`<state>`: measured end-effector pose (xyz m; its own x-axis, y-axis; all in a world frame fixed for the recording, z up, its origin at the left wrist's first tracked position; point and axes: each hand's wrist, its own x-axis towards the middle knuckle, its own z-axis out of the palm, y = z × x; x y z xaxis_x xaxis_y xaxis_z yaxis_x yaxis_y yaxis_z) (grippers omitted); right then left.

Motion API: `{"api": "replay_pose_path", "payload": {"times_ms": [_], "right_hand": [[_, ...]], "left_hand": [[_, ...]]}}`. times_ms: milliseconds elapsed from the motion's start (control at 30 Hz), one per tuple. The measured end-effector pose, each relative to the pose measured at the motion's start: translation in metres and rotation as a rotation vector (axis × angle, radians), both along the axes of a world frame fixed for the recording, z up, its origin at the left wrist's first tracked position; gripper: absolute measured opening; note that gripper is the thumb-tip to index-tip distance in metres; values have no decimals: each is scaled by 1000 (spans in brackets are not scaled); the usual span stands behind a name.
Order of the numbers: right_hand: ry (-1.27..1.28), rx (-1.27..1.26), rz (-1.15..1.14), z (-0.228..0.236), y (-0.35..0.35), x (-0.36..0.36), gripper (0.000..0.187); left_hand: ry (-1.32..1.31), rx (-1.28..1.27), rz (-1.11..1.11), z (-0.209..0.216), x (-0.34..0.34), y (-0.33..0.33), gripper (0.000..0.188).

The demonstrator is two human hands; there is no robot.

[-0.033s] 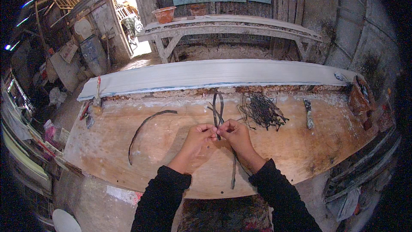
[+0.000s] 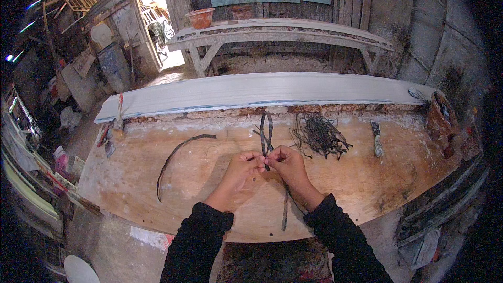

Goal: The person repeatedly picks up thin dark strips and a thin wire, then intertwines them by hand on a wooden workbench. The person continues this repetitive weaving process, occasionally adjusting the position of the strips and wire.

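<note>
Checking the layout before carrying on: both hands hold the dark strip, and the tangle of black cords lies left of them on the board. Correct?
Not quite: in the head view, the tangle of black cords lies on the board, right of the left hand and right hand, which both hold the dark strip.

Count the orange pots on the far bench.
2. The left pot sits near the left end of the far bench; the right pot, darker, stands a little to its right. Anything directly behind them would be hidden from this view.
</note>
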<state>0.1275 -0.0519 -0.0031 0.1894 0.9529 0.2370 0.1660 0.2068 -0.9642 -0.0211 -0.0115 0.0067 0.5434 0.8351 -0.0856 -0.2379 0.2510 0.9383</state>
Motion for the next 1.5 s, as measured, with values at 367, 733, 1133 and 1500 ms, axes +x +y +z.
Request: {"api": "replay_pose_path", "payload": {"times_ms": [367,733,1133,1500], "right_hand": [[-149,49,62,14,-5,0,7],[-604,372,195,27,-14,-3,29],[-106,157,-97,13,-7,-6,8],[408,-117,138,16,-7,-4,17]], "left_hand": [[-8,-52,-2,-6,-3,6,12],[-140,-218,51,1,-6,9,12],[-134,-189,9,-3,-7,10,10],[-215,-109,87,3,-2,4,11]]}}
